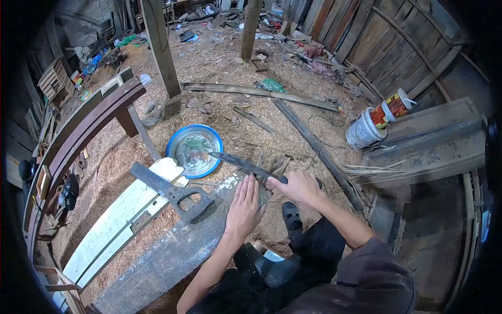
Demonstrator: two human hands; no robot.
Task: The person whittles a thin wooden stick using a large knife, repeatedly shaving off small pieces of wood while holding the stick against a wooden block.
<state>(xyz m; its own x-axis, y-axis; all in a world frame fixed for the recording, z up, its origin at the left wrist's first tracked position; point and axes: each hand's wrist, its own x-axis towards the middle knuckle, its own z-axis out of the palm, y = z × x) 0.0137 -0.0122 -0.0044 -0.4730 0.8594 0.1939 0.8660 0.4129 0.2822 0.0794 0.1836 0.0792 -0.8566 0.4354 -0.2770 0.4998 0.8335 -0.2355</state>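
My right hand (299,187) is closed round the dark handle of a machete (241,163), whose long blade points left above the end of a worn grey plank (162,261). Fingers straight and side by side, my left hand (242,209) lies flat on the plank's end, with its fingertips close to the blade. Whether they touch the blade I cannot tell. A greyish block (265,194) shows partly between my hands. Left of my left hand, a handsaw (171,192) rests across a white-painted board (117,222) and the plank.
A blue-rimmed basin (220,140) stands on the shavings-covered floor just beyond the blade. Long timbers (319,152) lie ahead and to the right. Stacked buckets (366,128) lean by wooden planks at the right. Posts (159,49) rise ahead, and a curved brown frame (78,133) stands left.
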